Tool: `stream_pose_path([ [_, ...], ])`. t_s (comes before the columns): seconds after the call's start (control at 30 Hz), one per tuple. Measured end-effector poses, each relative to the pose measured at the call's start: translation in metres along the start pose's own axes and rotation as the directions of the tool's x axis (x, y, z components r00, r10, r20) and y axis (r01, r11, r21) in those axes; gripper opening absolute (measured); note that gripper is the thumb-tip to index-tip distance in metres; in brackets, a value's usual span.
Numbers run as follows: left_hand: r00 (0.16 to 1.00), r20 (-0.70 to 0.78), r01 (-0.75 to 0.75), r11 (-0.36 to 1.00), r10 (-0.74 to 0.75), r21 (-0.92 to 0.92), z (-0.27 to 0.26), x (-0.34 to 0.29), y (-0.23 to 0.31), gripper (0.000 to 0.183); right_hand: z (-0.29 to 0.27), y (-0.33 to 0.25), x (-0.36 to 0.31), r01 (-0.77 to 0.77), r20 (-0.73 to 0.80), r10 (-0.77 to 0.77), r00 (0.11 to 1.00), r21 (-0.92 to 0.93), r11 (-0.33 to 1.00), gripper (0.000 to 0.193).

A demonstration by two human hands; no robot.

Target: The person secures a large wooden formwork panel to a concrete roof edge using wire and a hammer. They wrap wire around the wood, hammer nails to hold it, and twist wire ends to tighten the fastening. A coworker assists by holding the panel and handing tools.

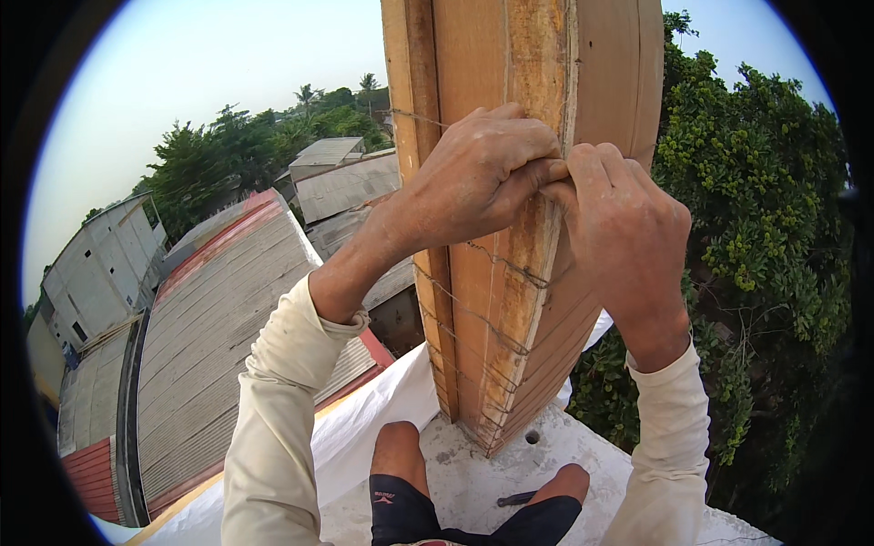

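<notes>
A tall wooden column form [537, 73] of boards and planks stands upright before me, with several turns of thin binding wire [496, 259] around it. My left hand [496, 173] is closed against its near corner, at the upper turn of wire, which runs in from the left edge. Against the right face, my right hand [628, 209] is closed in a pinch. The fingertips of both hands meet at the corner edge. Fingers hide the bit of wire between them. Lower turns show twisted ends at the same corner.
The form stands on a rough concrete slab [355, 496] between my knees. A dark tool handle [516, 499] lies by my right knee. White sheeting [387, 409] borders the slab's left edge; beyond and below are corrugated roofs [218, 337]. Leafy trees [746, 200] rise at right.
</notes>
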State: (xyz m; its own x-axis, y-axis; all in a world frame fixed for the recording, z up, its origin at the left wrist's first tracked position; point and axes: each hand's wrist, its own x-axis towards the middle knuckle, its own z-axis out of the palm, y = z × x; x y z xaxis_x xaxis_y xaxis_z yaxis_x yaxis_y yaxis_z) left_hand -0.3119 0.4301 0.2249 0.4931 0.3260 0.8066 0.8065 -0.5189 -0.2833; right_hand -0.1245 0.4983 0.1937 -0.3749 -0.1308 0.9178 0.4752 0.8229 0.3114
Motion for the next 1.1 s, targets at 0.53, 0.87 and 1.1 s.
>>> stream_pose_path([
  [0.53, 0.776, -0.370, 0.351, 0.837, -0.510, -0.419, -0.020, -0.126, -0.188, 0.027, 0.015, -0.003, -0.004, 0.075, 0.045, -0.067, 0.997, -0.202, 0.977, 0.022],
  [0.87, 0.717, -0.412, 0.350, 0.802, -0.562, -0.484, 0.012, -0.140, -0.188, 0.010, 0.016, -0.001, -0.006, 0.133, 0.021, -0.132, 0.991, -0.184, 0.974, 0.013],
  [1.1, 0.657, -0.465, 0.285, 0.766, -0.594, -0.576, 0.023, -0.137, -0.191, 0.011, 0.026, 0.004, -0.012, 0.118, -0.046, -0.125, 0.991, -0.137, 0.984, 0.017],
])
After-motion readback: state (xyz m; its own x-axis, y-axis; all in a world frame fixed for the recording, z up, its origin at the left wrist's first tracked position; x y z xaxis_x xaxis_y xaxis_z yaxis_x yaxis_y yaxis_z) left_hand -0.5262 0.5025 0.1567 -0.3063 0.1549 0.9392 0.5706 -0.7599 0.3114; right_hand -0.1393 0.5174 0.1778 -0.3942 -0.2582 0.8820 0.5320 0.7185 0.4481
